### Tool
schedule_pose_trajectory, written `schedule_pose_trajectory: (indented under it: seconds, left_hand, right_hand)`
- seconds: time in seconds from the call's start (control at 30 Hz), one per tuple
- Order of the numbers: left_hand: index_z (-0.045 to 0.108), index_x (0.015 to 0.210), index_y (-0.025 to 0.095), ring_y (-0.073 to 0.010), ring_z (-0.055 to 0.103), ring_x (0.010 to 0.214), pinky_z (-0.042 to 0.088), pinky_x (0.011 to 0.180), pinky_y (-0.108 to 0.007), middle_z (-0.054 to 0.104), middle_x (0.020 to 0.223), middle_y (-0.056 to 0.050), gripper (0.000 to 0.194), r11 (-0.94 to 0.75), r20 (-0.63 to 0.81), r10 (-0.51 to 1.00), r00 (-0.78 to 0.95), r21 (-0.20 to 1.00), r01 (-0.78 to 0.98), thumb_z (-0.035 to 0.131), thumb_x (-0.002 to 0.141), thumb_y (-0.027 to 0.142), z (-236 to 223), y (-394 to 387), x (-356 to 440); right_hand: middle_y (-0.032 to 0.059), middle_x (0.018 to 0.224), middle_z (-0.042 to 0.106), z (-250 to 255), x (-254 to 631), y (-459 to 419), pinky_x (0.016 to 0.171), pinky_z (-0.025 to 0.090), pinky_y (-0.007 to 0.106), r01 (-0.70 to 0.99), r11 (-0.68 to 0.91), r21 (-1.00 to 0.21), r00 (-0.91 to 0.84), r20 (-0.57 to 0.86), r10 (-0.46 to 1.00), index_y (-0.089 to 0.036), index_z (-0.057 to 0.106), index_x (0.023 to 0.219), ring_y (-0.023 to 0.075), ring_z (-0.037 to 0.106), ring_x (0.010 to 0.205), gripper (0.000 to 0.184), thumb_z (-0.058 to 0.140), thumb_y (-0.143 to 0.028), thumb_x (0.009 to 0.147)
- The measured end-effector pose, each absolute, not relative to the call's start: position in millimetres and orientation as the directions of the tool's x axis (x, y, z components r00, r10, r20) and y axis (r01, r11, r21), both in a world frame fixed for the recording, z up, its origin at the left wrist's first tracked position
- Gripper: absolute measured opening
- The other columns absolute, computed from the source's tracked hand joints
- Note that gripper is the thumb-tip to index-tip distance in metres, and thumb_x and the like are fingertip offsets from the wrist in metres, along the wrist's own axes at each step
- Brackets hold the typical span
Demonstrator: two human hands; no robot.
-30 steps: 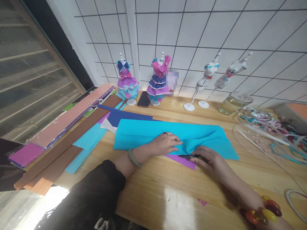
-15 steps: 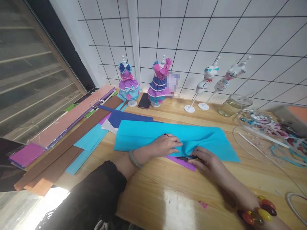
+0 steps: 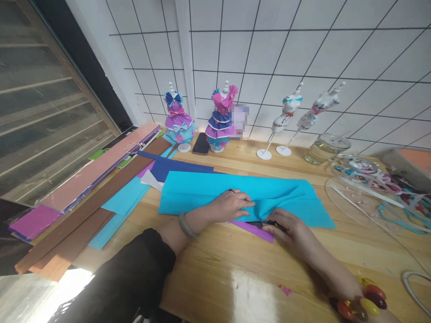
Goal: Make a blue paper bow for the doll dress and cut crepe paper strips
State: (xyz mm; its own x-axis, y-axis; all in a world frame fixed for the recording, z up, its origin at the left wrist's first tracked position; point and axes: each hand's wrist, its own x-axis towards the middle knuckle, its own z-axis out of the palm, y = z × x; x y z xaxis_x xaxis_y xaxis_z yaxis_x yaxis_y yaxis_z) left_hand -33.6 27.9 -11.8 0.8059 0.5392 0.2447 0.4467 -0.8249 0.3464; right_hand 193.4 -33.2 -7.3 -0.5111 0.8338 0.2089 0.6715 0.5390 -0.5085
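Turquoise sheet (image 3: 202, 188) spread on a wooden table (image 3: 202, 278).
In the head view, the left hand (image 3: 232, 205) presses on the sheet, open, fingers loosely spread; the right hand (image 3: 288, 226) curls closed around black scissors (image 3: 256, 223) at its near edge. Purple paper (image 3: 252, 230) pokes out under that edge; two dressed mannequins (image 3: 180, 123) stand beyond the sheet.

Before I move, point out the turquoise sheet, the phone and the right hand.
Turquoise sheet (image 3: 191, 188): head view, flat left part.
Phone (image 3: 201, 144): head view, middle of its dark screen.
Right hand (image 3: 296, 229): head view, back of the hand.
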Motion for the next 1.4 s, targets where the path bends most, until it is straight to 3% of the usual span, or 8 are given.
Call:
schedule_pose_trajectory:
  seconds: [0.23, 1.1, 1.4]
  left_hand:
    - [0.059, 0.111, 0.023, -0.0163, 0.053, 0.096, 0.036, 0.089, -0.029, 0.058, 0.112, -0.004, 0.029, -0.825, 0.247, 0.54, 0.805, 0.346, 0.447, 0.049, 0.087, 0.034, -15, 29, -33]
    - [0.06, 0.109, 0.024, -0.0152, 0.054, 0.098, 0.037, 0.087, -0.028, 0.059, 0.114, -0.002, 0.026, -0.819, 0.272, 0.554, 0.787, 0.347, 0.457, 0.05, 0.087, 0.033, -20, 32, -33]
    - [0.061, 0.108, 0.025, -0.0154, 0.055, 0.099, 0.036, 0.088, -0.029, 0.059, 0.114, -0.002, 0.025, -0.825, 0.258, 0.544, 0.798, 0.339, 0.453, 0.051, 0.086, 0.032, -15, 30, -33]
  right_hand:
    - [0.0066, 0.086, 0.062, -3, 190, -37, 0.068, 0.047, 0.03, 0.681, 0.511, -0.524, -0.512, 0.158, 0.844, -0.021, 0.063, 0.089, 0.0173, 0.058, 0.078, 0.021, 0.05, -0.037, 0.085]
    - [0.006, 0.082, 0.064, -2, 181, -36, 0.067, 0.046, 0.032, 0.694, 0.579, -0.427, -0.533, 0.236, 0.813, -0.022, 0.063, 0.085, 0.0184, 0.059, 0.076, 0.019, 0.049, -0.035, 0.086]
    - [0.0071, 0.084, 0.063, -4, 182, -38, 0.069, 0.045, 0.033, 0.716, 0.568, -0.406, -0.546, 0.181, 0.818, -0.021, 0.06, 0.09, 0.0192, 0.058, 0.079, 0.021, 0.048, -0.037, 0.086]
